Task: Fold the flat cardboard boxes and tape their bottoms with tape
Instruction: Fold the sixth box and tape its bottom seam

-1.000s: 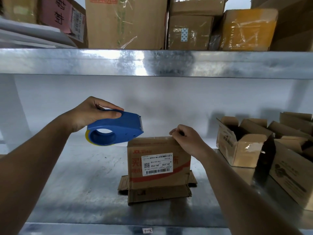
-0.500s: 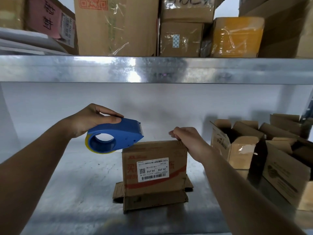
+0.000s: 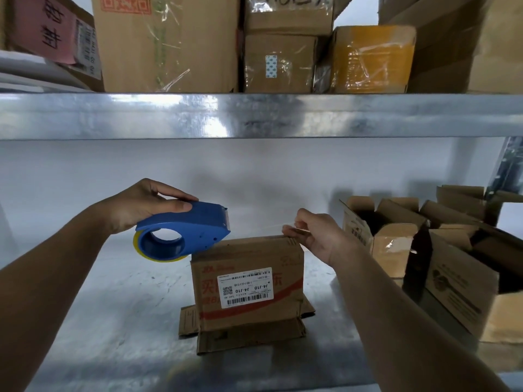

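A small cardboard box (image 3: 249,254) with a white barcode label stands upside down on the metal shelf (image 3: 113,321), its open flaps splayed flat beneath it. My left hand (image 3: 144,202) grips a blue tape dispenser (image 3: 198,222) with a yellowish roll, held just above the box's upper left corner. My right hand (image 3: 319,233) hovers at the box's upper right corner, with fingers and thumb pinched together. A faint strip of clear tape (image 3: 263,225) seems to run from the dispenser's blade to those fingers.
Several folded open-topped cardboard boxes (image 3: 393,244) crowd the right side of the shelf. A metal shelf beam (image 3: 254,114) crosses overhead, carrying taped parcels (image 3: 169,43). A white wall closes the back. To the left of the box lies bare shelf.
My right hand has lifted off the box's top edge and now pinches at its right corner. The dispenser has dropped slightly toward the box's left corner. My head has tilted up.
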Tool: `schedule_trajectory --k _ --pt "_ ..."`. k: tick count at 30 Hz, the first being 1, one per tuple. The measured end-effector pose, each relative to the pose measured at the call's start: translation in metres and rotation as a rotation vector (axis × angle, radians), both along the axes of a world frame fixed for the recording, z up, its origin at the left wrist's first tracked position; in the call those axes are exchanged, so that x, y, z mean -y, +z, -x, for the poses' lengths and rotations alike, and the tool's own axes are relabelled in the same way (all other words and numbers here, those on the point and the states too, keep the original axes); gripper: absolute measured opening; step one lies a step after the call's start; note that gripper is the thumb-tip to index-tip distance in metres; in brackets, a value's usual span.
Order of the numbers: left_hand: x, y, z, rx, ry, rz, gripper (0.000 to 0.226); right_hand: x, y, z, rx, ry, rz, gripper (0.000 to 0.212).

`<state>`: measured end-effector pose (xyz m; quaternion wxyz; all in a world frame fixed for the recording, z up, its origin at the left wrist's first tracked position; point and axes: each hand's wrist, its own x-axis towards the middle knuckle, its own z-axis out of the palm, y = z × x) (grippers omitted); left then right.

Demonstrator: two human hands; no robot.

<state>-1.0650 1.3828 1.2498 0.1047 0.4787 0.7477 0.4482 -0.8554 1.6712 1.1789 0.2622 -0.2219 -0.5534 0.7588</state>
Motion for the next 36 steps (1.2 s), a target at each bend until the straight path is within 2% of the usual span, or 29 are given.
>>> schedule_trajectory --k 2,5,7,14,18,19,23,25,27,30,32,34,35,36 --pt "0.002 -0.002 0.001 -0.006 0.001 -0.022 0.089 0.001 -0.002 -0.001 -0.003 -0.029 -0.016 0.018" --pt "0.001 0.002 -0.001 -0.028 -0.013 -0.034 0.088 0.002 0.0 0.001 0.146 -0.182 -0.31 0.017" --pt "-0.002 0.007 -0.004 -0.031 -0.022 -0.018 0.088 0.002 0.006 -0.001 0.222 -0.24 -0.405 0.018" --pt "-0.005 0.009 -0.004 -0.059 0.002 0.042 0.082 -0.009 0.002 -0.011 0.43 0.038 -0.279 0.013" --pt "-0.008 0.01 -0.008 -0.074 0.017 0.082 0.033 -0.022 -0.01 -0.019 0.514 0.167 -0.148 0.017" --pt "-0.009 0.011 -0.008 -0.08 0.017 0.094 0.034 -0.025 -0.012 -0.02 0.525 0.187 -0.128 0.017" --pt "-0.011 0.012 -0.009 -0.081 -0.002 0.109 0.081 -0.031 -0.013 -0.021 0.535 0.272 -0.066 0.013" --pt "-0.012 0.013 -0.009 -0.079 -0.007 0.11 0.087 -0.028 -0.011 -0.02 0.538 0.292 -0.053 0.016" --pt "-0.012 0.014 -0.008 -0.084 -0.003 0.116 0.088 -0.022 -0.004 -0.018 0.525 0.277 -0.086 0.016" --pt "-0.012 0.014 -0.011 -0.08 0.01 0.12 0.084 -0.016 0.01 -0.014 0.499 0.211 -0.248 0.007" --pt "-0.012 0.014 -0.014 -0.087 0.015 0.122 0.063 -0.013 0.021 -0.015 0.518 0.192 -0.33 0.003" --pt "-0.013 0.015 -0.016 -0.089 0.03 0.13 0.036 -0.011 0.029 -0.018 0.529 0.197 -0.351 0.007" --pt "-0.013 0.016 -0.016 -0.087 0.031 0.134 0.037 -0.01 0.029 -0.021 0.53 0.201 -0.352 0.012" --pt "-0.012 0.016 -0.016 -0.088 0.024 0.138 0.048 -0.01 0.027 -0.023 0.533 0.203 -0.349 0.017"
